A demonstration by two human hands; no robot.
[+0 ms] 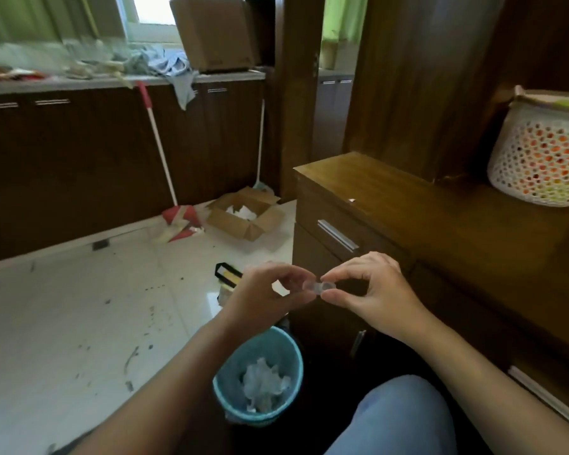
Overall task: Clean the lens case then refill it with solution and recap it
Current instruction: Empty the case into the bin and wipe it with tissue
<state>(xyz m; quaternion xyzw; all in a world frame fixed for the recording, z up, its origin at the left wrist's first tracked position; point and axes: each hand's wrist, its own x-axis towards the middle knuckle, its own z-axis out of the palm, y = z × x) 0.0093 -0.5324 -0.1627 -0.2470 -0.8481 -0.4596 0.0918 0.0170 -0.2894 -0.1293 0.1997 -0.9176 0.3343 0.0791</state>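
A: What's nearest?
B: A blue waste bin (258, 376) on the floor with crumpled tissue inside, just below both hands.
A: And the hands?
B: The left hand (266, 292) and right hand (372, 293) each pinch one end of the small clear lens case (319, 286), held in the air above the bin.
A: Is it capped?
B: Too small and blurred to tell.
A: How to do this step well?
B: I'd say keep it over the bin so drips fall in, steady one end, and turn the other gently.
A: Beyond?
B: A wooden drawer cabinet (368, 198), a white basket (539, 152), then a broom (158, 149) against the far counter (122, 81).
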